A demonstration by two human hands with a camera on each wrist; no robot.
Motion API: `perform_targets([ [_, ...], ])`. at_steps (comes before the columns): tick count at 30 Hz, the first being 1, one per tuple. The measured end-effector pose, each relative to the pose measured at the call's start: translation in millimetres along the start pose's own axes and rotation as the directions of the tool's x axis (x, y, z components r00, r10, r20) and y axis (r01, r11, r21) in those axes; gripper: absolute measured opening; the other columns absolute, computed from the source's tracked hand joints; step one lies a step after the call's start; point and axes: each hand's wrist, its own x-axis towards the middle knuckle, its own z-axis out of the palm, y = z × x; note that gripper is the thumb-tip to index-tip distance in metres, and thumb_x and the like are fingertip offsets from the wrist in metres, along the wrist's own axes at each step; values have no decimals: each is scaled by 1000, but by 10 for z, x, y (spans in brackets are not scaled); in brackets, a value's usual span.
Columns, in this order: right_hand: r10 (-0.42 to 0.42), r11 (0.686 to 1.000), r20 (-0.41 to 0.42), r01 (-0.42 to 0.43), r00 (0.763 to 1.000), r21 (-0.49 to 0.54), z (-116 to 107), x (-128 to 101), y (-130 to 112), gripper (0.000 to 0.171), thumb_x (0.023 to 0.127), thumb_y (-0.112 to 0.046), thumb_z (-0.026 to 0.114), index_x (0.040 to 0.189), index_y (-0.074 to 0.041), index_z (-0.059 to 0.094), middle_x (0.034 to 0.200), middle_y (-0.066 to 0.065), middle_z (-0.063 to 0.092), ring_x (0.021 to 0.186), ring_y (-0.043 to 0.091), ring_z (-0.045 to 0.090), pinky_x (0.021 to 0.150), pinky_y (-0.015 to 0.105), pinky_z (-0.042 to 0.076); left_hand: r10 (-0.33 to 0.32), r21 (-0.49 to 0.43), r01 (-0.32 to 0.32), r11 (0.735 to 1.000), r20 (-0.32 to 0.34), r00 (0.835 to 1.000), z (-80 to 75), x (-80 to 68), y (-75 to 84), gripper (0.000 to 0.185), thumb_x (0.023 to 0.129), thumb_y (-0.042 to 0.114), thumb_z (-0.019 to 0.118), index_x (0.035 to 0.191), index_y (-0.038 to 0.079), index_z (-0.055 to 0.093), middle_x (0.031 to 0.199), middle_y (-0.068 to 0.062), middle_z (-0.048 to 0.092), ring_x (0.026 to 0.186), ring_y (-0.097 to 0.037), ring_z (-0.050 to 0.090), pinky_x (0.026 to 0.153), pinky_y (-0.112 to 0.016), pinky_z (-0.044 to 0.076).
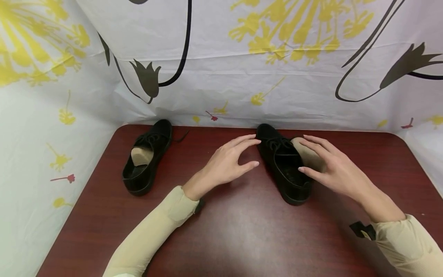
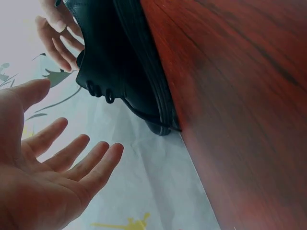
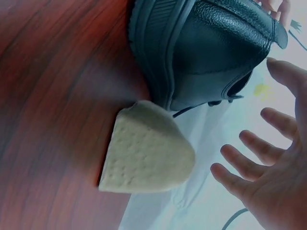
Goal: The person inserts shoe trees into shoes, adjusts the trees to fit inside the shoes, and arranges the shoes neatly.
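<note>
My left hand (image 1: 226, 161) is open, fingers straight and slightly spread, thumb apart; it holds nothing. It hovers just left of the near black shoe (image 1: 283, 163), with the fingertips close to the shoe's toe end. In the left wrist view the palm (image 2: 43, 182) faces the shoe (image 2: 120, 62) with a clear gap between them.

My right hand (image 1: 332, 169) is likewise open, fingers extended and relaxed, gripping nothing. It sits just right of the same shoe, above the beige insert (image 1: 308, 154) that lies on the table beside the shoe. In the right wrist view the insert (image 3: 144, 153) rests against the shoe's sole edge (image 3: 158, 57), and the hand (image 3: 268, 177) is apart from both. I cannot tell from the head view whether the fingers graze the insert.

The shoe stands upright on its sole on the dark red table (image 1: 242, 231), toe pointing away from me, laces tied, between the two hands.

A second black shoe (image 1: 147, 161) stands well apart at the table's left rear, with a beige insert (image 1: 141, 156) sticking out of its opening. A white sheet with yellow and black floral print (image 1: 221, 57) encloses the table on three sides.
</note>
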Motion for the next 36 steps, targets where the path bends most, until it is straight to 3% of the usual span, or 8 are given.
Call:
perform_targets([
  [6, 55, 998, 4, -55, 998, 20, -61, -94, 80, 88, 79, -24, 85, 154, -25, 39, 150, 6, 43, 135, 27, 43, 105, 14, 27, 2, -68, -3, 998, -5, 1000, 36, 113, 51, 55, 95, 37, 68, 145, 22, 52, 153, 3, 42, 138, -13, 42, 104, -37, 43],
  [17, 25, 1000, -30, -25, 999, -1, -2, -176, 180, 92, 75, -19, 87, 154, -21, 40, 148, 11, 46, 133, 26, 44, 101, 4, 18, 12, -123, -15, 992, -32, 999, 157, 180, 72, 47, 95, 34, 69, 139, 19, 58, 146, 1, 49, 134, -15, 46, 106, -33, 41],
  [21, 27, 1000, -41, -28, 999, -5, 14, -181, 202, 91, 74, -18, 87, 153, -19, 41, 146, 12, 47, 124, 22, 48, 93, 5, 22, 16, -126, -21, 992, -41, 999, 203, 222, 79, 45, 95, 34, 68, 136, 18, 60, 145, 0, 50, 133, -14, 48, 106, -30, 41],
  [26, 34, 999, -48, -34, 998, -5, 25, -213, 236, 89, 74, -17, 87, 151, -16, 43, 146, 12, 47, 98, 13, 48, 84, 10, 26, 16, -121, -22, 992, -48, 999, 261, 275, 83, 42, 95, 35, 68, 133, 19, 63, 142, 2, 53, 132, -11, 48, 107, -25, 38],
  [29, 50, 999, -45, -50, 998, 1, 26, -250, 267, 90, 72, -17, 89, 151, -16, 44, 146, 11, 48, 104, 14, 51, 89, 7, 27, 15, -125, -22, 992, -55, 998, 294, 299, 81, 41, 95, 34, 69, 132, 18, 64, 141, 1, 54, 132, -11, 49, 106, -25, 38],
  [33, 56, 998, -43, -56, 997, 6, 37, -305, 310, 92, 69, -16, 90, 150, -16, 45, 145, 12, 48, 128, 23, 46, 100, 3, 18, 20, -138, -28, 990, -60, 998, 331, 320, 92, 39, 95, 34, 68, 130, 17, 65, 142, 0, 54, 131, -13, 49, 105, -26, 40],
  [36, 52, 999, -44, -52, 998, 2, 52, -331, 334, 93, 68, -16, 91, 149, -15, 46, 145, 12, 49, 130, 26, 46, 102, 3, 17, 18, -141, -26, 990, -63, 998, 357, 329, 103, 37, 96, 34, 68, 129, 17, 66, 141, 0, 54, 130, -13, 51, 104, -26, 41],
])
